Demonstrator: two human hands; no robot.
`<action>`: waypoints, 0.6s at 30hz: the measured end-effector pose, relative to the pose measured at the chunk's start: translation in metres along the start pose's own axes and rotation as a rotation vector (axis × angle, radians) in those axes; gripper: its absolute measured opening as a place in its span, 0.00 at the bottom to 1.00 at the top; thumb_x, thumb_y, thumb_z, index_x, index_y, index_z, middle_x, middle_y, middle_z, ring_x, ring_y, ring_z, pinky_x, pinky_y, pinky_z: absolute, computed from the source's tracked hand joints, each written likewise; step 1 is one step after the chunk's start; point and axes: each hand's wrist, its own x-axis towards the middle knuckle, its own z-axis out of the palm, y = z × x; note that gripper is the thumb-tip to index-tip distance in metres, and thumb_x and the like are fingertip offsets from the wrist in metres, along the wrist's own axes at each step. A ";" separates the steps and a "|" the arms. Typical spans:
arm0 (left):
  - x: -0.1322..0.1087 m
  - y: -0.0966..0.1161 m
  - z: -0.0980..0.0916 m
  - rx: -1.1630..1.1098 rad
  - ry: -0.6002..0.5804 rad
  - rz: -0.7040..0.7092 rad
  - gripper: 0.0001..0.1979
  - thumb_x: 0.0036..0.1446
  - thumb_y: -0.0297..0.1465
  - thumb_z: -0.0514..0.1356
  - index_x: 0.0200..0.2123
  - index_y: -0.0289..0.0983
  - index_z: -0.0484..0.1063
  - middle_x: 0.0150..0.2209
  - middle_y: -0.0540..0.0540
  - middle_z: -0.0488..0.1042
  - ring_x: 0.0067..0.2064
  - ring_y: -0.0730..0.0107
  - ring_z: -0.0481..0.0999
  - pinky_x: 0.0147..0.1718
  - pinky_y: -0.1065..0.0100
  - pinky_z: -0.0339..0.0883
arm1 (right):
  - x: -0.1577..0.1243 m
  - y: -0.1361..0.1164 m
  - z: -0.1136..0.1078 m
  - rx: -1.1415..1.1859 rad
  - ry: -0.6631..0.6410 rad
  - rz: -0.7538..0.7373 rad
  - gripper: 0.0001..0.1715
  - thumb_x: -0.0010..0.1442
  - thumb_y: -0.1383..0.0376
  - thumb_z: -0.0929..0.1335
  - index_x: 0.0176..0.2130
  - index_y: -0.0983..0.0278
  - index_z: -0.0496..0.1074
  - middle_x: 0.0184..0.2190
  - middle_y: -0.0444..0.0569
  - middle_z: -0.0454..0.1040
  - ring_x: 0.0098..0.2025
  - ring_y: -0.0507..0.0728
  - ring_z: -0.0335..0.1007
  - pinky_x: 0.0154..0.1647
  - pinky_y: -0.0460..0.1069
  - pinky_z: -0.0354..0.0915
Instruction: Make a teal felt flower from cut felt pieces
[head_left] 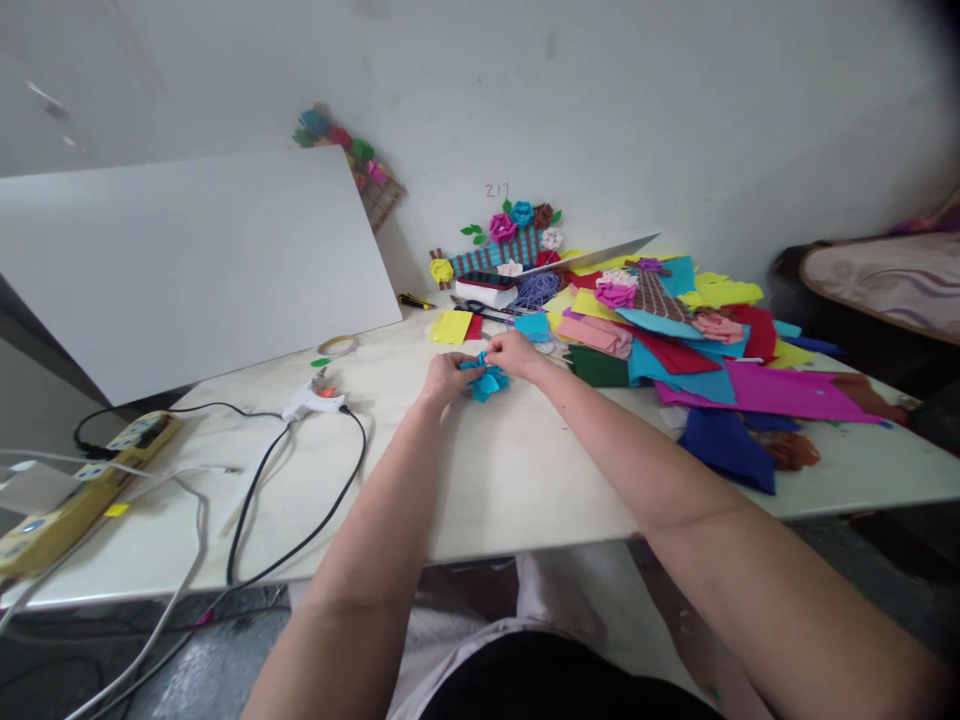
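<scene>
Over the middle of the white table point(517, 480), a bright blue paper flower point(489, 384) with loose petals is between my two hands. My left hand point(448, 376) pinches its left side, fingers closed. From the right, my right hand point(513, 355) closes its fingertips on the flower's top. The exact spot where the fingertips meet the paper is too small to make out. Just behind my hands lie a yellow paper square point(452, 327) and a blue paper square point(532, 326).
A white glue gun point(313, 402) with a black cord lies left, near a tape roll point(337, 346) and yellow power strip point(135, 440). A large white board point(202, 270) leans on the wall. Coloured paper sheets point(690, 380) heap on the right. A flower-decorated piece point(495, 250) stands behind.
</scene>
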 end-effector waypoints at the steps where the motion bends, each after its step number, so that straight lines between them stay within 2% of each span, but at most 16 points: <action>1: 0.001 -0.001 0.000 -0.004 0.008 -0.005 0.17 0.35 0.34 0.67 0.31 0.32 0.77 0.20 0.52 0.71 0.23 0.75 0.68 0.26 0.71 0.64 | 0.000 -0.001 0.000 0.011 0.003 0.022 0.05 0.43 0.70 0.67 0.22 0.67 0.74 0.19 0.45 0.71 0.24 0.50 0.63 0.25 0.44 0.55; 6: 0.003 -0.002 0.000 -0.004 0.042 -0.009 0.17 0.35 0.34 0.67 0.32 0.32 0.78 0.21 0.51 0.72 0.24 0.74 0.68 0.26 0.71 0.65 | -0.002 -0.001 0.001 0.041 -0.006 0.027 0.07 0.44 0.69 0.66 0.23 0.68 0.74 0.19 0.45 0.71 0.25 0.51 0.63 0.25 0.45 0.55; 13: 0.003 -0.003 -0.001 0.079 0.039 0.025 0.15 0.37 0.33 0.66 0.32 0.32 0.78 0.22 0.52 0.72 0.24 0.76 0.68 0.25 0.73 0.62 | -0.005 -0.001 -0.002 0.021 -0.034 -0.183 0.16 0.45 0.72 0.65 0.36 0.67 0.76 0.27 0.45 0.74 0.28 0.51 0.66 0.31 0.44 0.59; 18: 0.001 0.001 -0.001 0.171 0.044 0.025 0.15 0.39 0.32 0.65 0.34 0.32 0.78 0.21 0.53 0.71 0.23 0.77 0.66 0.23 0.75 0.59 | -0.007 0.001 -0.004 -0.138 -0.045 -0.290 0.14 0.46 0.72 0.65 0.33 0.64 0.76 0.29 0.45 0.76 0.29 0.51 0.67 0.31 0.45 0.58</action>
